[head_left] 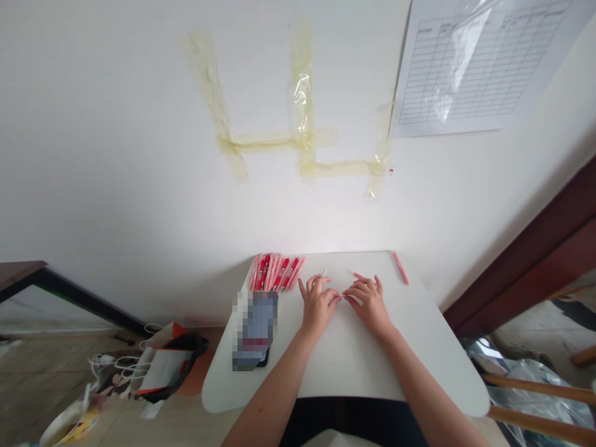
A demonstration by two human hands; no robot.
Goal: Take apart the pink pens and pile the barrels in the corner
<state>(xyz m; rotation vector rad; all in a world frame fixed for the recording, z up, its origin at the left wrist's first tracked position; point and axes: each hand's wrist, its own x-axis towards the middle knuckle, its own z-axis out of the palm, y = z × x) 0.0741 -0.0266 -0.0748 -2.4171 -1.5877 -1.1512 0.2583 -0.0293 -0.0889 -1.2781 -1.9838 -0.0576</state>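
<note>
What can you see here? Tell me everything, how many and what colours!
pens: many, pink and red, table's far left
lone pen: 1, pink, table's far right
pink piece: 1, pink, behind right grip
blurred thing: 1, grey-blue and red, table's left
table: 1, white, against wall
wall: 1, white, ahead
tape: several strips, yellowish, on wall
sheet: 1, white, wall's upper right
bag: 1, orange, white and black, floor left
floor: 1, tan, below
wooden bars: 2, brown, lower right
plastic: uncountable, clear, lower right
small part: 1, pale, between grips
left grip: 1, bare, pinching small part
right grip: 1, bare, pinching small part
</note>
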